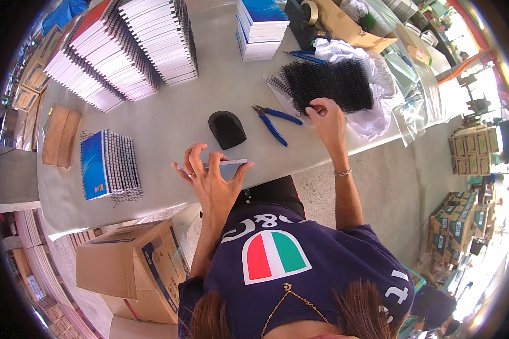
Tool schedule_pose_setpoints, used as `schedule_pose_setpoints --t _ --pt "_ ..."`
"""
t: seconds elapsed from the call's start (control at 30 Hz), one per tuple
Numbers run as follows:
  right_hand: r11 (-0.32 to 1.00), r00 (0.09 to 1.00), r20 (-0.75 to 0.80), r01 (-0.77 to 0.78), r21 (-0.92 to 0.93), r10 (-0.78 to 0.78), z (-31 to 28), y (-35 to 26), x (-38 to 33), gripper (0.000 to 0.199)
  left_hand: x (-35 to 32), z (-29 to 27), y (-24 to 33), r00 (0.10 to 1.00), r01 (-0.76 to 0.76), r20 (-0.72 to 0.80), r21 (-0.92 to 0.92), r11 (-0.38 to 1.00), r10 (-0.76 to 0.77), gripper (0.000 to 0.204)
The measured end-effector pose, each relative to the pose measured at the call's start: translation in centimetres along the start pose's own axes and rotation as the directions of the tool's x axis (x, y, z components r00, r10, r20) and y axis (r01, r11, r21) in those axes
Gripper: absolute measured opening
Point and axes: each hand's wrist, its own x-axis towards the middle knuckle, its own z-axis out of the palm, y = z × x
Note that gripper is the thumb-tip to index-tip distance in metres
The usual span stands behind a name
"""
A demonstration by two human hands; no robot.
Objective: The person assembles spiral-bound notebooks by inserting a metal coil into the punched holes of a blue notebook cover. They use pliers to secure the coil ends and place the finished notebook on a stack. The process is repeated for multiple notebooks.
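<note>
My left hand grips a thin notebook near the table's front edge, thumb on one side and fingers on the other; the notebook appears almost edge-on. My right hand is at the near edge of a pile of black spiral binding coils, its fingertips pinched together; what they hold, if anything, is too small to make out. The coils lie on clear plastic wrapping. Blue-handled pliers rest between my hands, jaws pointing away. Beside them lies a black rounded pad.
Tall stacks of spiral-bound notebooks stand at the far left, with blue-covered ones at the back. A blue notebook stack and wooden block are on the left. More blue pliers lie behind the coils. A cardboard box stands below the table.
</note>
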Motion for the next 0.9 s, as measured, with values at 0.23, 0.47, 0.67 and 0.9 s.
schedule_pose_setpoints --t 0.23,0.47,0.67,0.9 --pt "0.655 0.992 -0.039 -0.050 0.754 0.121 -1.8 -1.5 0.4 0.018 0.2 0.0 0.5 1.000 0.020 -0.013 -0.002 1.000 -0.020 0.043" --pt "0.535 0.924 0.285 -0.111 0.838 -0.255 -3.0 -7.2 -2.1 0.018 0.3 0.1 0.7 1.000 0.011 -0.029 0.016 1.000 -0.011 0.043" --pt "0.855 0.813 0.478 0.044 0.517 -0.331 0.4 -10.0 -5.4 0.016 0.5 0.0 0.8 1.000 0.025 -0.018 -0.027 0.999 -0.025 0.045" --pt "0.823 0.770 0.443 0.182 0.538 -0.460 0.8 -10.4 -5.3 0.015 0.5 0.1 0.6 1.000 0.014 -0.004 -0.016 1.000 -0.014 0.047"
